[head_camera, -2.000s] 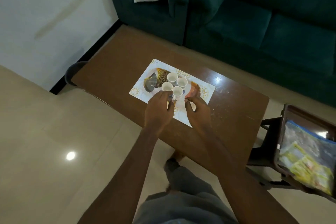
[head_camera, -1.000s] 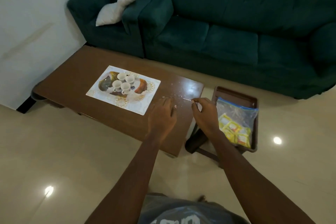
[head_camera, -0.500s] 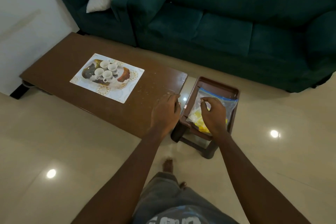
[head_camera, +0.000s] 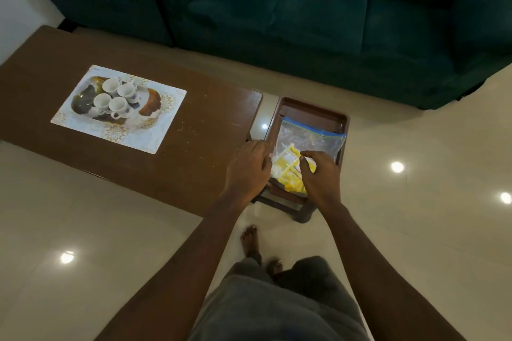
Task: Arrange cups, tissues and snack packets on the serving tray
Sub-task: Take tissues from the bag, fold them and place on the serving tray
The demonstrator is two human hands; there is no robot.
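A clear zip bag (head_camera: 310,141) of yellow snack packets (head_camera: 288,163) lies on the top of a small brown stool (head_camera: 313,109) that stands just off the right end of the tabletop (head_camera: 207,124). The bag's blue zip strip points toward the stool's far edge, and the packets are bunched at its near edge. The right hand (head_camera: 321,177) is over that near end, thumb and forefinger curled in a pinch on the plastic above the packets. The left hand (head_camera: 248,169) reaches the bag's left edge at the stool's left rim (its fingertips are hidden, so I cannot tell whether it grips). The serving tray (head_camera: 158,130) sits on the left half of the tabletop, well apart from both hands, with four white cups (head_camera: 116,104) clustered on it. A green sofa (head_camera: 318,8) runs behind.
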